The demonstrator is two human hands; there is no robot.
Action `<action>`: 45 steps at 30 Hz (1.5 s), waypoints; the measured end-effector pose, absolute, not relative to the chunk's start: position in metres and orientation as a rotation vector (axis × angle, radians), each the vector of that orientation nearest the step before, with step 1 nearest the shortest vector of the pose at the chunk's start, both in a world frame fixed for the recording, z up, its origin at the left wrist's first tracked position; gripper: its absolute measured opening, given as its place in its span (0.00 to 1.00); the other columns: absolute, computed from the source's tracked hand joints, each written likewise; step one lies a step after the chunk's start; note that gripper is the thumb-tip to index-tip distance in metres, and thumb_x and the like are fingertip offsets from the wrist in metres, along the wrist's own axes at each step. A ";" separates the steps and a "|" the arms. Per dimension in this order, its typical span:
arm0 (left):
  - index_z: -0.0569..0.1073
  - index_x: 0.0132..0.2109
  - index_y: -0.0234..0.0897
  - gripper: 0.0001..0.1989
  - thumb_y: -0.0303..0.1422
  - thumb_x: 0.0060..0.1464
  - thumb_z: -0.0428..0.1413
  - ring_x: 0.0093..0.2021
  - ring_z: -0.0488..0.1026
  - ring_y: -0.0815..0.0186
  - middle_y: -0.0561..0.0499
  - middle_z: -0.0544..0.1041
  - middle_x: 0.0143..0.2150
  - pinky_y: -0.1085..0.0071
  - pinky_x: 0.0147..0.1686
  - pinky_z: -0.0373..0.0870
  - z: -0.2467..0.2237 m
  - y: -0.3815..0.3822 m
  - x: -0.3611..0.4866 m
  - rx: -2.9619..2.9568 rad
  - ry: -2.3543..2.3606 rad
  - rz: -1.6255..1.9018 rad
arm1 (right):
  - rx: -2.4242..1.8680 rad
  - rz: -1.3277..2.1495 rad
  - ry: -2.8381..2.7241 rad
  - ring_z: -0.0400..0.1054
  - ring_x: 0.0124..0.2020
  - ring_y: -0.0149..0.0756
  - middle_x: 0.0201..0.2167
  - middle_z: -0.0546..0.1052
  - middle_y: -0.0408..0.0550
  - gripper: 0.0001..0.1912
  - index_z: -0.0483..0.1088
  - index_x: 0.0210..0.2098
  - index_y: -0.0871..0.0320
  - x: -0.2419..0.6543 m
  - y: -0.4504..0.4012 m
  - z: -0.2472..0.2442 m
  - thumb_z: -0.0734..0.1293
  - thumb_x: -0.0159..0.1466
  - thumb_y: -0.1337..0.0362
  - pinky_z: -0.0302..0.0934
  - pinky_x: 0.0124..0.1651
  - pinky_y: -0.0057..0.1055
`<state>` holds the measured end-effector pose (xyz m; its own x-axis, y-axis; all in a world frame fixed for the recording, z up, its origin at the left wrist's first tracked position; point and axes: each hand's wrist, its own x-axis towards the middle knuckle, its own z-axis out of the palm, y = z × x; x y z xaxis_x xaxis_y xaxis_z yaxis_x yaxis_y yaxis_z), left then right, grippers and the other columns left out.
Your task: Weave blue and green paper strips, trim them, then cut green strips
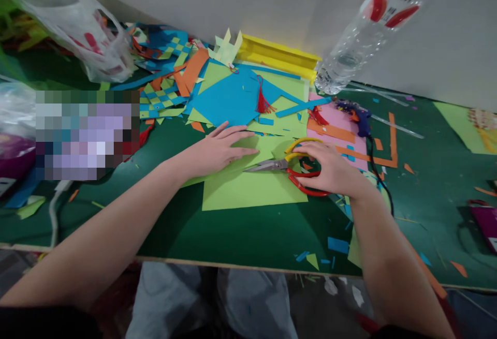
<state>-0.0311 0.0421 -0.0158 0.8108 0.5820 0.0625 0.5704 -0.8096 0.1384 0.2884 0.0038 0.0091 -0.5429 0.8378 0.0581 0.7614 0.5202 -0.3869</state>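
On the green tabletop (186,238) in front of me lies a light green paper sheet (252,191), with more light green paper over its upper part. My left hand (225,147) rests on this paper with its fingers spread, holding nothing. The scissors (281,164), with one yellow and one red handle loop, are in my right hand (330,165). My right fingers are through or around the loops. The blades point left across the paper, slightly apart, their tips a little below my left fingers.
Blue paper (229,98), a red tassel (264,98) and a yellow tray (277,54) lie behind. A plastic bottle (353,44) leans back right, beyond a dark blue glue gun (361,119). A plastic bag (93,44) stands back left; paper scraps (337,245) lie near the front edge.
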 end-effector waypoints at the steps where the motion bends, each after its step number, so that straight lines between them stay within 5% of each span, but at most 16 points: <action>1: 0.65 0.65 0.51 0.29 0.20 0.62 0.45 0.73 0.45 0.57 0.51 0.56 0.71 0.49 0.70 0.40 -0.016 0.042 -0.030 2.881 0.910 0.162 | -1.348 0.462 -2.532 0.63 0.60 0.55 0.54 0.74 0.55 0.26 0.68 0.53 0.54 0.286 0.004 0.009 0.70 0.56 0.54 0.56 0.60 0.54; 29: 0.64 0.65 0.56 0.28 0.23 0.64 0.46 0.73 0.44 0.54 0.53 0.56 0.71 0.47 0.69 0.41 -0.018 0.043 -0.030 2.867 0.921 0.174 | -1.304 0.571 -2.617 0.64 0.59 0.53 0.54 0.73 0.53 0.23 0.65 0.53 0.52 0.268 -0.003 0.014 0.68 0.61 0.55 0.55 0.59 0.53; 45: 0.67 0.64 0.50 0.30 0.19 0.60 0.45 0.72 0.46 0.53 0.50 0.59 0.70 0.44 0.69 0.41 -0.018 0.037 -0.018 2.898 1.017 0.217 | -1.313 0.533 -2.610 0.65 0.58 0.54 0.55 0.73 0.54 0.23 0.65 0.54 0.52 0.266 -0.006 0.014 0.68 0.60 0.55 0.56 0.58 0.53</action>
<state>-0.0181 0.0369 -0.0184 0.7722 0.6254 0.1121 0.6166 -0.7802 0.1055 0.2661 -0.0063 0.0145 -0.5973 0.8020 -0.0072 0.7407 0.5482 -0.3885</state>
